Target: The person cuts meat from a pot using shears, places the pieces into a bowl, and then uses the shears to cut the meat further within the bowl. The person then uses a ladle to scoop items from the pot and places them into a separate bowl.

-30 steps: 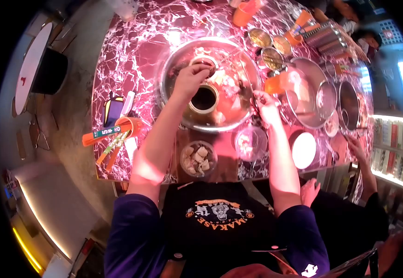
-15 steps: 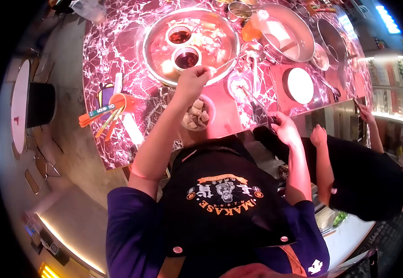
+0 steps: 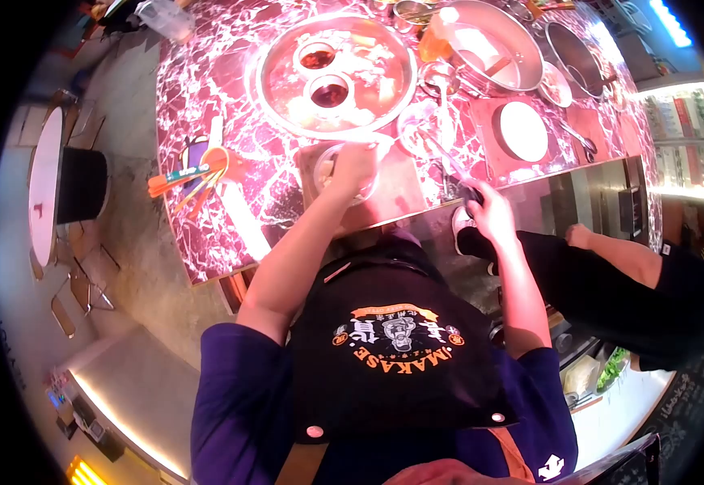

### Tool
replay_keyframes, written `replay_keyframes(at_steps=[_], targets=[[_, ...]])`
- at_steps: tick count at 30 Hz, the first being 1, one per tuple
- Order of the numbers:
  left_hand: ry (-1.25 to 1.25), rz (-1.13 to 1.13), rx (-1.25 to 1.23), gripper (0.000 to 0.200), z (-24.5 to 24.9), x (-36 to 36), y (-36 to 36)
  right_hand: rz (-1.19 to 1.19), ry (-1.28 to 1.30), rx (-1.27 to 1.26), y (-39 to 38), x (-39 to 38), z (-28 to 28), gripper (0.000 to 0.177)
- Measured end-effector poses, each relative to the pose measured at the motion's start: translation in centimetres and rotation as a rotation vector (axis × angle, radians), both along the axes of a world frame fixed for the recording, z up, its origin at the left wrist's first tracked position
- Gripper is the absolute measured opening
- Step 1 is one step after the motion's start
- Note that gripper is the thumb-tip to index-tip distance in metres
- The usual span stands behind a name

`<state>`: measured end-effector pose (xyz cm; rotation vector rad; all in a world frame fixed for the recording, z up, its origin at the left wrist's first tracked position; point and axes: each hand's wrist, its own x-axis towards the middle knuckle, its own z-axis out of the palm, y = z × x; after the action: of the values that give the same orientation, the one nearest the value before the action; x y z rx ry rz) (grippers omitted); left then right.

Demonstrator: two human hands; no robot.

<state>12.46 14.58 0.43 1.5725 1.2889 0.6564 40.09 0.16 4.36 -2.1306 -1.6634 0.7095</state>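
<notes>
My left hand [image 3: 353, 168] is over a bowl of pale chunks [image 3: 324, 171], its fingers drawn together near the large pan's front rim. Glare hides anything between them. My right hand [image 3: 491, 212] is closed around the dark handle of a long, thin metal utensil [image 3: 451, 166], whose far end points toward a clear container [image 3: 418, 129]. Behind my left hand, a large round metal pan [image 3: 269, 109] holds pale pieces in reddish liquid. Two small cups of dark red sauce, a rear one [image 3: 316, 58] and a front one [image 3: 328, 93], sit in it.
A white plate [image 3: 522, 131], a deep metal pot [image 3: 539, 69], an orange bottle [image 3: 436, 40] and a ladle [image 3: 439, 79] are to the right. Orange-handled utensils [image 3: 214, 166] lie at left. A person in black [image 3: 635, 295] stands close on the right.
My left hand has come down from the pan's rim to the bowl of chunks; the patterned thin handle by its fingers no longer shows. The person at right has shifted, and the view has moved slightly.
</notes>
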Motion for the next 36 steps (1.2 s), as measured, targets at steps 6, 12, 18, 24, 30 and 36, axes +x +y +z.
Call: replay_keyframes(at_steps=[6,12,18,24,30,36], targets=[[-0.145,-0.02,0.208,0.023,-1.9,0.4,-1.0,-0.045,-0.049,-0.15,-0.8,1.0,2.5,0.055],[-0.072,-0.038,0.276,0.023,-2.5,0.8,-1.2,-0.006,0.065,-0.132,2.6,0.2,0.5,0.046],[-0.057,0.022,0.117,0.026,-3.2,1.0,-1.0,0.006,-0.184,-0.307,1.1,2.0,5.9,0.057],[0.051,-0.005,0.088,0.026,-3.3,1.5,-1.3,0.098,-0.108,-0.194,3.6,2.3,3.4,0.052],[-0.065,0.057,0.033,0.025,-5.1,0.9,-1.2,0.035,-0.094,-0.189,1.3,2.8,4.4,0.056],[-0.049,0.05,0.021,0.024,-4.3,0.7,-1.1,0.062,-0.169,-0.008,2.2,-0.1,-0.5,0.063]])
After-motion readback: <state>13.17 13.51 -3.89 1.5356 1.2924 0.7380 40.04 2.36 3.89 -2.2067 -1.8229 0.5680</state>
